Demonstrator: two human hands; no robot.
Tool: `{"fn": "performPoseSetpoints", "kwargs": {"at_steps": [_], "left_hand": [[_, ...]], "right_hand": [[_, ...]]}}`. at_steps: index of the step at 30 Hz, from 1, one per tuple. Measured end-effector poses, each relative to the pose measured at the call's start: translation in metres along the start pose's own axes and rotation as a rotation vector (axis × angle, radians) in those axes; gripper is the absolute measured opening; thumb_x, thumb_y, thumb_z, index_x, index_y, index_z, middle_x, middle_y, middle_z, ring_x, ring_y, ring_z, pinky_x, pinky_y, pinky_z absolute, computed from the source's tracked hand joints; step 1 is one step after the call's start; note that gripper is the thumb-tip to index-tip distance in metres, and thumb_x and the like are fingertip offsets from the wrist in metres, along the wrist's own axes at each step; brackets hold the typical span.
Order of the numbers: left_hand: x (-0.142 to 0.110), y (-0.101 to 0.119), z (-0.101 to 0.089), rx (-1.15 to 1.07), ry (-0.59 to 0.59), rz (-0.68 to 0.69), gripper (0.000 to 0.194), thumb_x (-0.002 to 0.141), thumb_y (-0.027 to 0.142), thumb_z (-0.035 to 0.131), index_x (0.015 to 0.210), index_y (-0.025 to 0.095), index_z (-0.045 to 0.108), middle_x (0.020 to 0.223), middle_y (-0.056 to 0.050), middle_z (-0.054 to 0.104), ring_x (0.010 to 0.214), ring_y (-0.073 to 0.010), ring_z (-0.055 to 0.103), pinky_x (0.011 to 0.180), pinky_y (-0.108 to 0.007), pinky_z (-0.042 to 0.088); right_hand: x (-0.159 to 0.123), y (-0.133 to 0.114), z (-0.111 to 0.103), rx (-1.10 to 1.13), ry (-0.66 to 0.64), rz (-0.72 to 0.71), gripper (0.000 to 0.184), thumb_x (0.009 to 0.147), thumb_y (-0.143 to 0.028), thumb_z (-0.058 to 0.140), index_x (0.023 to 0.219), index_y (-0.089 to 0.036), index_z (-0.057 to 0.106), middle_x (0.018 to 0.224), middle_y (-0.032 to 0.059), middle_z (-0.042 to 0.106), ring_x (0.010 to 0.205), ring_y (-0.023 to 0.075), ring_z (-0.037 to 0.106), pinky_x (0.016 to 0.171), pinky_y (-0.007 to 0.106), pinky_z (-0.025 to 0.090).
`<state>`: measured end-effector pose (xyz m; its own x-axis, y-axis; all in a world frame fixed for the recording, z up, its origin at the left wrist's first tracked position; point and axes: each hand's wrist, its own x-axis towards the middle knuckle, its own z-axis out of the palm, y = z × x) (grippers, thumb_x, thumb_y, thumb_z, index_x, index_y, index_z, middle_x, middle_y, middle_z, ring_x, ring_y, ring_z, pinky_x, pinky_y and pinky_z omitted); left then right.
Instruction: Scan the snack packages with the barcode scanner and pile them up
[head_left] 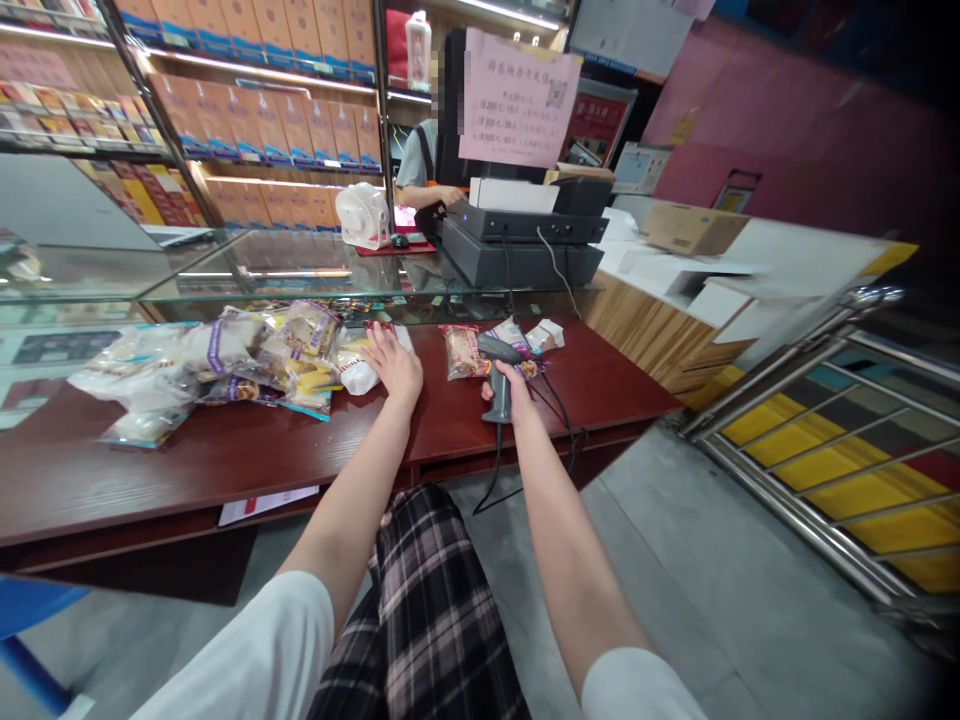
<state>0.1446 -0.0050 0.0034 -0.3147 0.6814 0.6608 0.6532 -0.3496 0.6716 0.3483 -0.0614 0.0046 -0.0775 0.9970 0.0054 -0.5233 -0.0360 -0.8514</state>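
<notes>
My left hand (395,365) lies flat with fingers apart on a white plastic-wrapped packet (356,372) on the dark red wooden counter (187,470). To its left is a heap of clear snack bags (262,350). My right hand (510,395) grips a grey handheld barcode scanner (499,375), its black cable hanging over the counter edge. Just beyond the scanner lie several smaller wrapped food packets (461,350), one of them partly hidden behind the scanner.
A glass display case (300,265) stands behind the counter, with a dark printer-like machine (525,235) and a pink paper notice (517,98) on top. A person (420,165) stands beyond them. Boxed goods fill the shelves (262,120). A steel-railed gate (825,470) stands to the right.
</notes>
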Motion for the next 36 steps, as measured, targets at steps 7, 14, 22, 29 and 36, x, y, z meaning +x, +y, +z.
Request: {"fn": "performPoseSetpoints", "kwargs": {"at_steps": [7,14,22,29,36], "left_hand": [[-0.013,0.01,0.005,0.356,-0.395,0.275,0.053,0.092,0.026,0.037,0.139,0.007,0.049,0.144,-0.02,0.05,0.148,-0.0305,0.024,0.119,-0.059,-0.008],[-0.017,0.002,0.012,0.556,-0.409,0.082,0.064,0.091,0.039,0.041,0.14,-0.003,0.046,0.145,-0.025,0.046,0.148,-0.044,0.013,0.115,-0.068,-0.003],[-0.015,0.01,0.01,0.303,-0.644,0.429,0.055,0.097,0.044,0.037,0.147,0.022,0.042,0.153,-0.011,0.041,0.143,-0.0253,0.035,0.121,-0.05,0.016],[-0.019,0.013,0.014,0.334,-0.525,0.312,0.044,0.095,0.048,0.039,0.12,0.023,0.065,0.143,-0.012,0.053,0.136,-0.0321,0.043,0.118,-0.061,0.012],[-0.018,0.014,0.012,0.292,-0.605,0.423,0.071,0.086,0.061,0.053,0.142,0.018,0.046,0.147,-0.018,0.045,0.136,-0.0344,0.042,0.111,-0.047,0.036]], "right_hand": [[-0.002,-0.001,0.002,-0.024,0.005,-0.018,0.028,0.077,-0.046,0.061,0.076,-0.018,0.061,0.057,0.0005,0.061,0.039,0.0094,0.043,0.041,0.025,0.035],[-0.002,0.0,0.0,-0.021,0.0,-0.004,0.03,0.075,-0.047,0.062,0.077,-0.018,0.062,0.057,0.0001,0.061,0.039,0.0092,0.045,0.042,0.024,0.037],[0.003,-0.001,-0.003,0.118,0.105,-0.036,0.025,0.078,-0.043,0.061,0.079,-0.019,0.057,0.073,0.0009,0.068,0.038,0.0068,0.044,0.038,0.023,0.035],[0.001,-0.005,-0.001,0.201,0.155,-0.05,0.02,0.079,-0.038,0.059,0.081,-0.019,0.055,0.075,-0.0003,0.068,0.039,0.0069,0.044,0.037,0.023,0.035],[0.001,-0.004,-0.001,0.191,0.146,-0.058,0.018,0.079,-0.037,0.057,0.081,-0.019,0.056,0.075,0.0001,0.069,0.039,0.0078,0.045,0.037,0.024,0.036]]}}
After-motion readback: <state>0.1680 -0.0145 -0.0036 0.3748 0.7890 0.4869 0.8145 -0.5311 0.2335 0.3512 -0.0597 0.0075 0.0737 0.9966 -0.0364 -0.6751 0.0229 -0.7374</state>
